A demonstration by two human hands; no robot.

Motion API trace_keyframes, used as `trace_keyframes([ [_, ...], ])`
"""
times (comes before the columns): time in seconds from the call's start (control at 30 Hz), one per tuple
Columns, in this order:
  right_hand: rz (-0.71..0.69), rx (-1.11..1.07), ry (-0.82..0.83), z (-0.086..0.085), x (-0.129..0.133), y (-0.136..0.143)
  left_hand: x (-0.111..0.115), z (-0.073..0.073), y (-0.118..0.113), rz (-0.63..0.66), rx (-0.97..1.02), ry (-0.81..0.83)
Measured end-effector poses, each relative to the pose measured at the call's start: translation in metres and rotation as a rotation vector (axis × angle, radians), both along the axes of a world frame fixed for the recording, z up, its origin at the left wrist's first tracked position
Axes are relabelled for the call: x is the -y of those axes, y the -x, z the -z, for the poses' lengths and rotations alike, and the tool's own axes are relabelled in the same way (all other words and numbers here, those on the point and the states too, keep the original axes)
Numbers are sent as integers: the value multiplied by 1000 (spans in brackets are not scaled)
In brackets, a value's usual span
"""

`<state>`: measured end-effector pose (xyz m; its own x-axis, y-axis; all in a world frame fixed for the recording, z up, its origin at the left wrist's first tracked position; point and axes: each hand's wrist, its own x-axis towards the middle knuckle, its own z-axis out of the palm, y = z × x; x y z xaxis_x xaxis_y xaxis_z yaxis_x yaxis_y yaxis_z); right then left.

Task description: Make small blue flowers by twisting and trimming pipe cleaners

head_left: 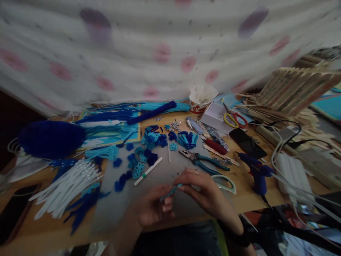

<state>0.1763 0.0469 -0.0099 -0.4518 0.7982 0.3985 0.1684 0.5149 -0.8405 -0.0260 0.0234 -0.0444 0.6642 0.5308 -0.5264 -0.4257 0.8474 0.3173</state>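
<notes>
Between my two hands is a short light-blue pipe cleaner piece (170, 193), held over the grey mat (112, 209) near the table's front edge. The fingers of my left hand (154, 206) are closed on its lower end. My right hand (199, 188), with a ring on one finger, pinches its upper end. Part of the piece is hidden by the fingers. A white marker with a green band (148, 172) lies just beyond my left hand. Blue-handled pliers (205, 161) lie beyond my right hand, and pale-green-handled scissors (225, 183) are partly behind it.
Blue fuzzy flowers (151, 138) cluster on the mat. White pipe cleaners (64, 188) and a dark-blue pompom (52, 138) lie to the left. On the right are a blue glue gun (255, 170), a phone (247, 142), a power strip (294, 177) with cables, and red-yellow scissors (236, 120).
</notes>
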Motion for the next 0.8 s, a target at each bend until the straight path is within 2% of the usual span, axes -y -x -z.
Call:
trace_keyframes([
  [0.1, 14, 41, 55, 0, 1, 0, 1, -1, 3, -64, -54, -9],
  [0.23, 149, 97, 180, 1, 3, 2, 1, -6, 1, -130, -211, -38],
  [0.3, 208, 87, 217, 2, 2, 5, -2, -10, -2, -139, -298, -114],
  [0.4, 284, 53, 343, 5, -3, 10, -6, -16, -6, -221, -567, -409],
  [0.5, 315, -48, 563, 10, -10, 16, -4, -17, -4, -280, -918, -870],
  [0.57, 273, -145, 727, 12, -14, 18, 3, -13, 0, -234, -1008, -1136],
  [0.6, 242, -191, 797, 13, -15, 18, 7, -10, 2, -223, -1018, -1204],
  [0.63, 207, -231, 849, 13, -15, 18, 11, -6, 4, -186, -1007, -1240],
  [0.7, 153, -274, 885, 11, -15, 18, 18, 0, 5, -219, -980, -1266],
  [0.8, 118, -255, 811, 9, -14, 16, 20, 0, 4, -361, -964, -1101],
])
